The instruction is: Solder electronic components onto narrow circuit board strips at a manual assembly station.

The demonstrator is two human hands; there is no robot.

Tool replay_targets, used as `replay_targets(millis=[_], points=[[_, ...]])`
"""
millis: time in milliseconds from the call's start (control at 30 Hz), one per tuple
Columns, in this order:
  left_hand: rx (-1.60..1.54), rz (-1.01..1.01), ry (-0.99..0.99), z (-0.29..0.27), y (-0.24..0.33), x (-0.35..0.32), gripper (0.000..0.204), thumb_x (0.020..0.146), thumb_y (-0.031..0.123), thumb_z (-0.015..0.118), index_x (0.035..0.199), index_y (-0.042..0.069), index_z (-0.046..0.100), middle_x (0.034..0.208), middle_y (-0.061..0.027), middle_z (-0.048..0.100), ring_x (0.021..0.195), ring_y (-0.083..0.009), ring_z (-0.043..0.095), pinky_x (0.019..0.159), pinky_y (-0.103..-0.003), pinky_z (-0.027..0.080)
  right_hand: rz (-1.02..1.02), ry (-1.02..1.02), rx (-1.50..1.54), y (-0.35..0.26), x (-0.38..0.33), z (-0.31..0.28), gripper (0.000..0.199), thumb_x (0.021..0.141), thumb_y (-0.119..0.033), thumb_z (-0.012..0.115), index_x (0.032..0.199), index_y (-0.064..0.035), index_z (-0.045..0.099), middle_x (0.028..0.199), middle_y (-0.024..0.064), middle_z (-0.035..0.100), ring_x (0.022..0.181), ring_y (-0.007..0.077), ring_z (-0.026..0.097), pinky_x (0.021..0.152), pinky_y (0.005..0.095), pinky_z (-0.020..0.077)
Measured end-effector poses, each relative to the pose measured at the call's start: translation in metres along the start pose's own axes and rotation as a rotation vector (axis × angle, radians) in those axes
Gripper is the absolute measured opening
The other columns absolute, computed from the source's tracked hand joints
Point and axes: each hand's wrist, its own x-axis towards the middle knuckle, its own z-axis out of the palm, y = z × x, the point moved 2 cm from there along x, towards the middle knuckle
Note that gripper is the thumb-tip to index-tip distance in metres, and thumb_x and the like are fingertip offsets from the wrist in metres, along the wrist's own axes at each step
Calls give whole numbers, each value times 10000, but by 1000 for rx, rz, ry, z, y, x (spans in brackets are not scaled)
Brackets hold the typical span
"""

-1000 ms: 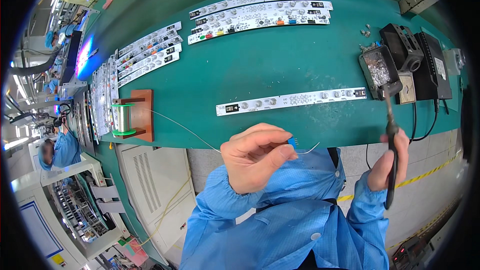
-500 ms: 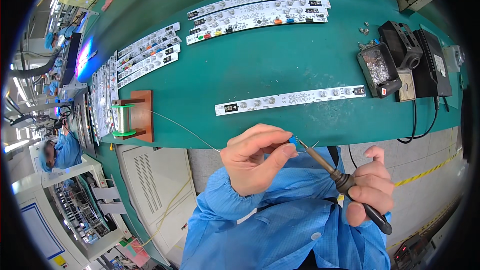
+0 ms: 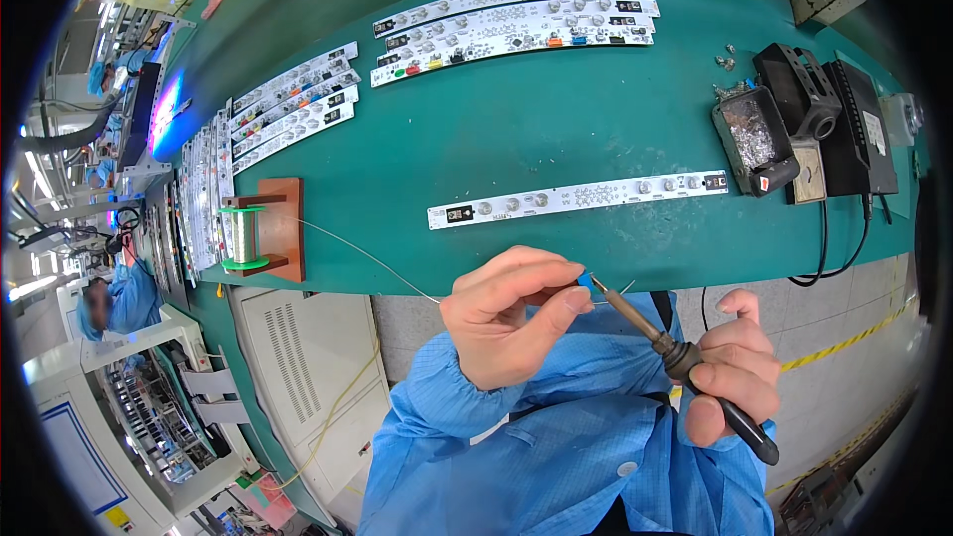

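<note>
My left hand (image 3: pixel 508 320) pinches a small blue component (image 3: pixel 586 280) between thumb and fingertips, above the near edge of the table. In my right hand (image 3: pixel 737 377) is a soldering iron (image 3: pixel 685 361), its fingers wrapped round the dark handle. The iron's tip points up and left and meets the blue component or stops just short of it; I cannot tell which. From a spool (image 3: pixel 244 238) on a brown stand, thin solder wire (image 3: pixel 369 256) runs to my left hand and passes behind the fingers. A long white circuit board (image 3: pixel 596 198) lies beyond my hands.
Several more white circuit boards (image 3: pixel 506 18) lie at the back and along the left. At right stand a tray of metal scraps (image 3: pixel 751 129), an iron holder (image 3: pixel 797 89) and a black box (image 3: pixel 862 129) with cables. Co-workers sit farther left.
Both hands hold nearly the same pose. The soldering iron's tip has shifted very slightly, and the blue component appears turned a little between my left fingertips.
</note>
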Motion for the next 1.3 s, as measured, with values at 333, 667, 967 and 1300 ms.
replay_targets(millis=[333, 667, 967, 1300], points=[[192, 31, 34, -9, 3, 9, 231, 753, -158, 605, 972, -98, 649, 931, -181, 639, 747, -216, 677, 638, -280, 559, -28, 49, -106, 6, -1, -13, 239, 844, -303, 631, 868, -66, 609, 537, 22, 564, 541, 174, 490, 781, 480, 423], [882, 36, -28, -83, -25, 113, 156, 759, 14, 675, 910, 29, 709, 747, -100, 653, 602, -186, 615, 574, -286, 509, 191, 276, -651, 66, -39, -61, 355, 919, -105, 494, 1241, 39, 526, 1134, 192, 592, 1036, 276, 570, 926, 389, 436], [1091, 319, -522, -5, 2, 87, 175, 746, 176, 704, 897, 95, 669, 885, -60, 592, 865, -256, 585, 686, -384, 497, 141, 280, -554, 72, -36, -67, 346, 921, -83, 474, 1229, 67, 525, 1169, 209, 559, 1049, 296, 589, 945, 392, 438], [1161, 372, -549, -5, 17, 79, 36, 724, 19, 614, 739, 22, 582, 731, -128, 565, 672, -318, 586, 580, -407, 493, 11, 241, -573, 46, -32, -48, 360, 932, -190, 518, 1233, 8, 510, 1095, 217, 600, 978, 300, 584, 898, 411, 447]])
